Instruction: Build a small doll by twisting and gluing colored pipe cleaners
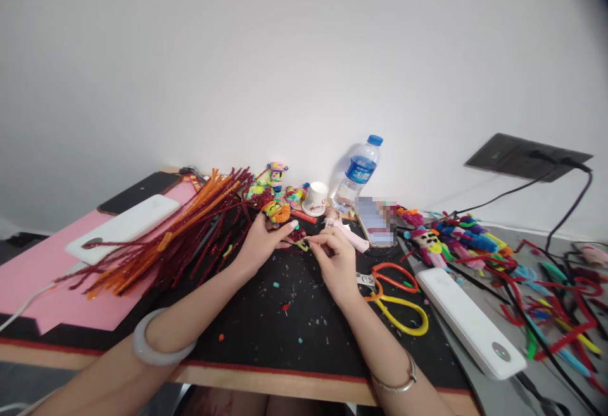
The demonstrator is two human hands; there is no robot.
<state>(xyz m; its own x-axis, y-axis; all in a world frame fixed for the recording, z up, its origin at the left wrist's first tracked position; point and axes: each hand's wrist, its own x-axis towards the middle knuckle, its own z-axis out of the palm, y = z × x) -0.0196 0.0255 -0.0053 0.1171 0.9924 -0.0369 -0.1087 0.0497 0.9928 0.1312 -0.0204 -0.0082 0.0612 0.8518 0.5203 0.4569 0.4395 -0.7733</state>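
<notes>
My left hand (256, 244) holds a small pipe-cleaner figure (277, 213) with a yellow and orange head and a dark red glittery body. The figure lies on its side, its head towards the back left. My right hand (336, 263), fingertips pinched together, is at the figure's other end, on a small yellow-green and dark piece (303, 245). How that piece joins the body is too small to tell. Scissors (365, 280) with orange and yellow handles lie just right of my right wrist.
Dark red and orange pipe cleaners (190, 232) spread on the left, over a white power bank (123, 226). Behind my hands stand a paper cup (315, 199), a water bottle (358, 175) and a phone (375, 223). Finished figures (430, 245) and another power bank (470, 321) lie right.
</notes>
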